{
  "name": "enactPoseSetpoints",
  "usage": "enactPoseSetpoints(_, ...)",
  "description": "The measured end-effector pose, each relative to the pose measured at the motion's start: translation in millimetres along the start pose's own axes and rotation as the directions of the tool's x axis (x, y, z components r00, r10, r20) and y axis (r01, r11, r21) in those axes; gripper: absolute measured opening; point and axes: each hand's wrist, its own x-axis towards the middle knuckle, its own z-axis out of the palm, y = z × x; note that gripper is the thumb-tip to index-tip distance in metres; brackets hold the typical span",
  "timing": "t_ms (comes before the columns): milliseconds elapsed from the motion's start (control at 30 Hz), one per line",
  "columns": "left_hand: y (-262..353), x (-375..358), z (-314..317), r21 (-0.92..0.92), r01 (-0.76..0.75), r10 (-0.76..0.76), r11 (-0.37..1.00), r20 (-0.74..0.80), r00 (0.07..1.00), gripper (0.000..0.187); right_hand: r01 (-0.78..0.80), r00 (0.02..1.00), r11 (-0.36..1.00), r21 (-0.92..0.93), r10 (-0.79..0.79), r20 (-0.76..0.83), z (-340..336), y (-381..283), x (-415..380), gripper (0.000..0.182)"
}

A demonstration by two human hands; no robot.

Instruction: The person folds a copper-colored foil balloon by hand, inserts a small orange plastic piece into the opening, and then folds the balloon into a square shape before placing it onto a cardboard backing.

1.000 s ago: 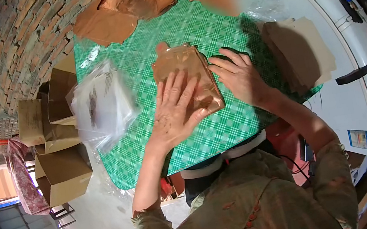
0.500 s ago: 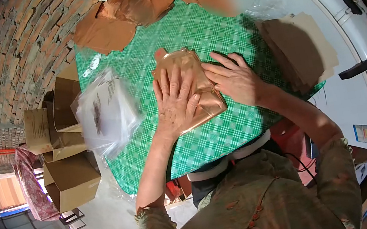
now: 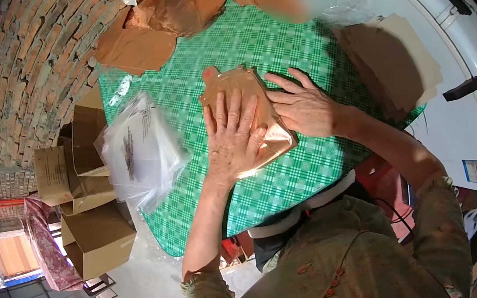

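Observation:
A shiny rose-gold foil piece (image 3: 247,80), folded flat into a roughly oblong shape, lies on the green checked tablecloth (image 3: 292,175). It looks like a deflated foil balloon, with a small rounded tab at its top end. My left hand (image 3: 230,144) presses flat on it, fingers spread and palm down. Along the foil's right edge rests my right hand (image 3: 306,108), its fingers extended, some on the cloth and some touching the edge. Neither hand grasps anything.
Clear plastic bags (image 3: 143,148) are stacked at the left. More copper-coloured foil pieces (image 3: 137,47) lie along the far edge. Brown card sheets (image 3: 389,65) are piled at the right, near a white appliance (image 3: 462,115). Open cardboard boxes (image 3: 100,237) stand left of the table.
My left hand has slid slightly down the foil toward me. The fingers of my right hand have shifted a little left along its edge. The view has moved slightly.

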Motion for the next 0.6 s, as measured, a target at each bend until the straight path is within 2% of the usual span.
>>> enactPoseSetpoints(467,-3.5,1.9,1.4,-0.056,-0.016,0.016,0.998,-0.003,1.000,0.068,-0.011,0.997,1.000,0.013,0.012,-0.070,6.3,-1.1,1.3,0.032)
enactPoseSetpoints(500,-4.1,1.8,2.7,-0.045,-0.024,0.024,0.999,-0.007,1.000,0.070,-0.017,0.999,1.000,-0.010,0.017,-0.039,5.1,-1.3,1.6,0.036)
enactPoseSetpoints(600,-1.6,3.1,1.6,-0.071,0.002,-0.003,0.997,-0.007,1.000,0.073,-0.017,0.995,0.999,-0.033,0.014,-0.098,6.1,-0.4,0.8,0.042)
